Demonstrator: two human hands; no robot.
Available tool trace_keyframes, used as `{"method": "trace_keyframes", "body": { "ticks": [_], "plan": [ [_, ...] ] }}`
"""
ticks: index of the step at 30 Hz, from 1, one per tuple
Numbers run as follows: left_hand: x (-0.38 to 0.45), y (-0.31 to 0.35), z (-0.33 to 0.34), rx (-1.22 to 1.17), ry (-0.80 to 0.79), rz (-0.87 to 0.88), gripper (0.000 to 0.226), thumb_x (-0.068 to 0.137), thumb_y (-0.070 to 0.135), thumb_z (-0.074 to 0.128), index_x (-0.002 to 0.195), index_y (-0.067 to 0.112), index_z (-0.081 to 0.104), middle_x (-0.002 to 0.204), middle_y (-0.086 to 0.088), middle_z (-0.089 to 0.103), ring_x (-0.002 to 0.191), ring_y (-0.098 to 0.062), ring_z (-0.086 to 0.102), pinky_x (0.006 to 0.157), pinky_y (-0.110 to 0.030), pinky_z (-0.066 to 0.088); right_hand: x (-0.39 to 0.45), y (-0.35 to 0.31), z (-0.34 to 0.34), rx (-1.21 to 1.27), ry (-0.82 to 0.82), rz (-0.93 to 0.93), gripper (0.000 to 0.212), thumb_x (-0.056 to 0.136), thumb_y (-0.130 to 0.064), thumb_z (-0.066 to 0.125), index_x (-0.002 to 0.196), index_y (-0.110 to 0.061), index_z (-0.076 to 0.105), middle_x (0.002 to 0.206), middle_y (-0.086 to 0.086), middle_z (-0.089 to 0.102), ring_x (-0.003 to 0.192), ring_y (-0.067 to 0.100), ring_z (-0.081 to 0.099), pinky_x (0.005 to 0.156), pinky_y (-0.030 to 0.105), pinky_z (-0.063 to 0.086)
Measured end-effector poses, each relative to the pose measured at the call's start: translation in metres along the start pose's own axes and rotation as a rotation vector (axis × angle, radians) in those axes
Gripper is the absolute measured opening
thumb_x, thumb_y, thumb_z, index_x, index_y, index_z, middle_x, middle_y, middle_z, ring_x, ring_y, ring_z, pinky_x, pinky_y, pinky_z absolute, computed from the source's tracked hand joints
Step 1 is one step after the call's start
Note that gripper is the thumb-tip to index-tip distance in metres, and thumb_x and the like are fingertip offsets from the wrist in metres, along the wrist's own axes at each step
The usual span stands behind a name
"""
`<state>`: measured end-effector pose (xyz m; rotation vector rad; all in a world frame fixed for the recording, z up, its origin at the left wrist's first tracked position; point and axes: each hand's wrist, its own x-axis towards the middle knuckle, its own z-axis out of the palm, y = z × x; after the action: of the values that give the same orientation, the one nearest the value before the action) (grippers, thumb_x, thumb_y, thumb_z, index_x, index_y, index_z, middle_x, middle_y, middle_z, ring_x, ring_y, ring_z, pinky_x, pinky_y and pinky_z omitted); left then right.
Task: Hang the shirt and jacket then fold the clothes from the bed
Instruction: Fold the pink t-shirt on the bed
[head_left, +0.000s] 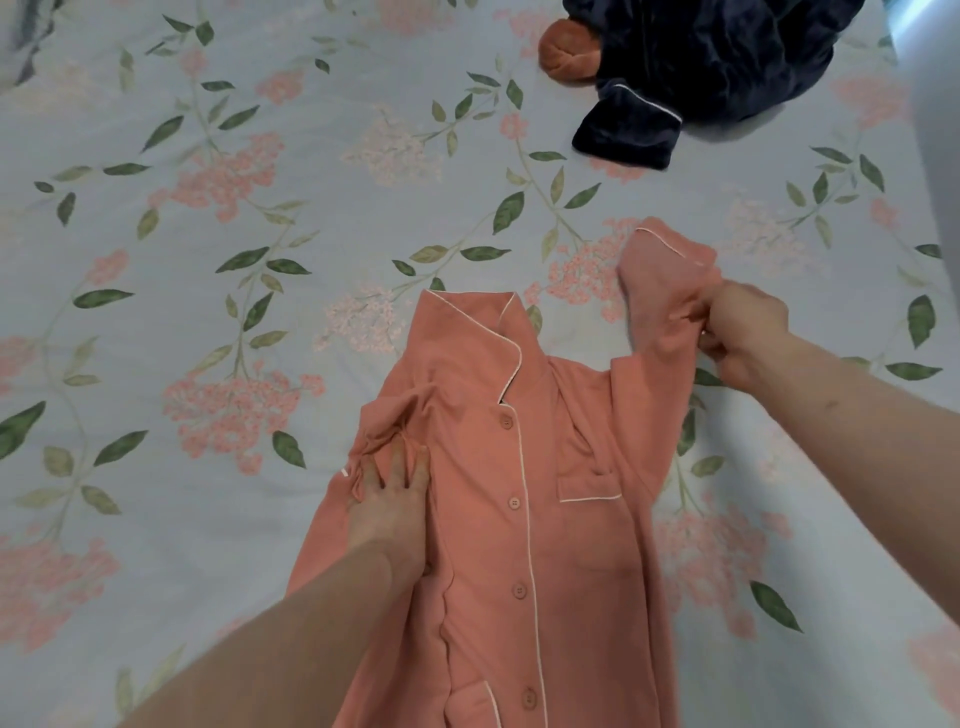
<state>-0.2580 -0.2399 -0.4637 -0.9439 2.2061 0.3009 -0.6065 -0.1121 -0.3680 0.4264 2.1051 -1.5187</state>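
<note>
Shirt: a salmon-pink button-front pyjama shirt with white piping (524, 519) lies face up on the bed, collar toward 12 o'clock, hem running off the lower frame edge at 6 o'clock.
Left hand: the left hand (387, 506) lies flat with straight fingers, pressing the bunched shoulder fabric on the shirt's 9 o'clock side; it grips nothing.
Right hand: the right hand (743, 338) pinches the pink sleeve (670, 291) with curled fingers at 2 o'clock, lifting it off the bed, the cuff standing above the hand.
Bed: the pale blue bedsheet printed with pink flowers and green leaves (234, 208) spreads wide and bare from 9 to 12 o'clock, well apart from the shirt's edges.
Other clothes: a dark navy velvety garment with white piping (691, 67) sits heaped at 1 o'clock, touching a rust-brown plush bundle (563, 54) on its 9 o'clock side; both are well apart from the raised sleeve.
Right edge: a blurred pale grey shape (930, 130) crosses the frame at 2 o'clock; what it is cannot be told.
</note>
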Motion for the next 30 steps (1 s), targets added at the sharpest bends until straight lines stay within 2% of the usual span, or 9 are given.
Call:
{"method": "trace_keyframes", "body": {
  "ticks": [5,10,14,18,20,21,24,27,30],
  "plan": [
    [-0.001,-0.001,0.001,-0.003,0.027,0.013,0.136,0.071,0.029,0.088,0.162,0.03,-0.013,0.17,-0.002,-0.013,0.155,-0.043,0.001,0.123,-0.053,0.027,-0.056,-0.02,0.003,0.053,-0.329,-0.098,0.049,0.078,0.009,0.035,0.091,-0.019,0.073,0.062,-0.005,0.052,0.043,0.007,0.03,0.041,0.019,0.031],
    [-0.007,-0.008,-0.001,-0.039,0.031,0.052,0.141,0.068,0.038,0.092,0.162,0.032,-0.013,0.171,0.001,-0.015,0.156,-0.041,0.001,0.123,-0.052,0.027,-0.128,-0.008,-0.012,-0.262,-0.483,-0.417,0.044,0.072,0.01,0.04,0.048,-0.017,0.065,0.062,0.002,0.067,0.054,0.013,0.055,0.054,0.023,0.045],
    [-0.012,-0.021,0.002,-0.032,0.048,0.127,0.135,0.072,0.051,0.087,0.163,0.03,-0.01,0.171,-0.001,-0.015,0.157,-0.039,0.0,0.128,-0.048,0.014,-0.167,0.04,-0.041,-0.437,-0.761,-0.523,0.026,0.068,0.0,0.043,0.049,-0.011,0.058,0.061,0.002,0.064,0.065,0.016,0.059,0.068,0.027,0.046],
    [-0.017,-0.029,0.007,-0.051,0.061,0.182,0.126,0.079,0.052,0.081,0.164,0.029,-0.01,0.171,-0.002,-0.018,0.157,-0.038,-0.008,0.129,-0.049,0.006,-0.178,0.108,-0.075,-0.827,-0.962,-0.475,0.026,0.064,-0.009,0.042,0.053,-0.027,0.059,0.077,-0.004,0.065,0.081,0.012,0.063,0.083,0.034,0.046],
    [-0.024,-0.028,0.012,-0.097,0.078,0.183,0.118,0.084,0.051,0.076,0.164,0.03,-0.009,0.17,-0.002,-0.019,0.157,-0.037,-0.011,0.128,-0.051,0.005,-0.183,0.143,-0.089,-0.947,-0.914,-0.52,0.036,0.07,-0.008,0.042,0.079,-0.032,0.067,0.118,-0.012,0.058,0.112,0.002,0.056,0.098,0.033,0.045],
    [-0.032,-0.027,0.017,-0.137,0.113,0.183,0.112,0.087,0.049,0.073,0.164,0.029,-0.005,0.171,-0.004,-0.017,0.157,-0.037,-0.01,0.128,-0.052,0.006,-0.184,0.162,-0.094,-0.931,-0.778,-0.56,0.04,0.077,-0.006,0.045,0.102,-0.031,0.066,0.137,-0.012,0.044,0.121,-0.004,0.048,0.102,0.031,0.044],
    [-0.068,-0.03,0.044,-0.399,0.37,0.195,0.088,0.087,0.037,0.069,0.161,0.021,0.024,0.17,-0.01,0.011,0.156,-0.035,0.013,0.126,-0.05,0.02,-0.198,0.204,-0.092,-0.594,-0.278,-0.355,0.056,0.092,-0.035,0.07,0.14,-0.035,0.04,0.148,-0.018,0.027,0.124,-0.008,0.048,0.104,0.037,0.048],
    [-0.11,-0.042,0.071,-0.582,0.507,0.198,0.07,0.08,0.03,0.07,0.146,0.02,0.048,0.159,-0.004,0.036,0.144,-0.027,0.036,0.119,-0.042,0.031,-0.206,0.232,-0.085,-0.61,-0.254,-0.225,0.102,0.071,-0.061,0.083,0.153,-0.03,0.032,0.158,-0.007,0.03,0.14,0.013,0.041,0.117,0.042,0.039],
    [-0.132,-0.051,0.086,-0.588,0.514,0.238,0.063,0.077,0.034,0.067,0.139,0.026,0.056,0.152,0.004,0.045,0.138,-0.019,0.043,0.115,-0.032,0.032,-0.201,0.229,-0.067,-0.896,-0.313,-0.441,0.095,0.077,-0.053,0.078,0.156,-0.026,0.033,0.16,-0.005,0.031,0.15,0.022,0.025,0.119,0.041,0.03]
  ]
}}
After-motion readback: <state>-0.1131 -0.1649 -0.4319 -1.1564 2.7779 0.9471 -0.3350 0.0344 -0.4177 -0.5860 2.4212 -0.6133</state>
